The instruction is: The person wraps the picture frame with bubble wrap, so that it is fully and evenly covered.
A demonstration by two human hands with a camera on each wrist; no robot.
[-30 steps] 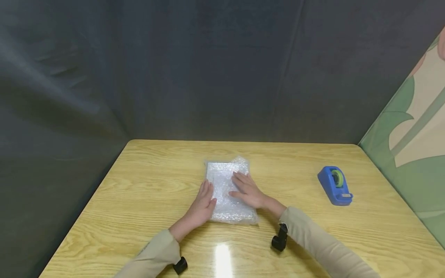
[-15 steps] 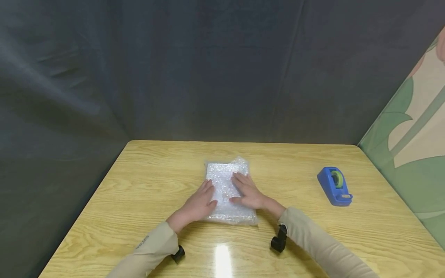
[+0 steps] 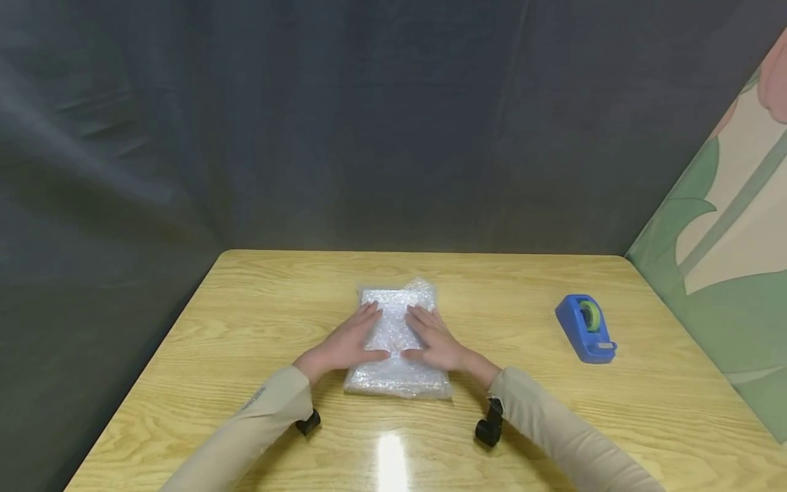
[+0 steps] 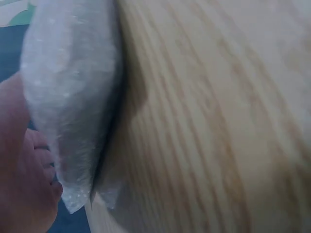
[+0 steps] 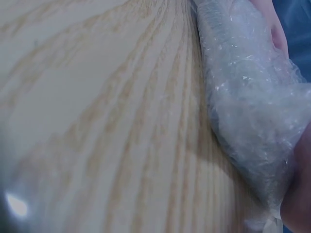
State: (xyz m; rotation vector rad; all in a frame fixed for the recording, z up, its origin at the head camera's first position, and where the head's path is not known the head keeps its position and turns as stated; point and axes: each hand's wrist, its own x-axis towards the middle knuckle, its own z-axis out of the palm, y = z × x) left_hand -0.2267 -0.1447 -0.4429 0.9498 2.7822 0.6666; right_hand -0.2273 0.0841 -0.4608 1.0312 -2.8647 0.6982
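A flat rectangular package in clear bubble wrap (image 3: pixel 393 328) lies on the wooden table, with a loose flap of wrap sticking out at its far right corner. My left hand (image 3: pixel 352 339) rests on its left side, fingers extended and thumb pointing inward. On the right side lies my right hand (image 3: pixel 435 339), its fingers spread and its thumb close to the left one. In the left wrist view the package's wrapped edge (image 4: pixel 73 92) sits beside the hand. The right wrist view shows crinkled wrap (image 5: pixel 248 97) along the near edge. What is inside the wrap is hidden.
A blue tape dispenser (image 3: pixel 587 331) with a green-yellow roll stands at the table's right side. Dark curtain (image 3: pixel 381 123) hangs behind the table (image 3: pixel 246 307) and to its left. A wall with a floral pattern (image 3: pixel 732 273) borders the right.
My left hand has slid from the package's left edge further onto its top, its thumb now turned inward toward the right hand. The right hand stays nearly where it was.
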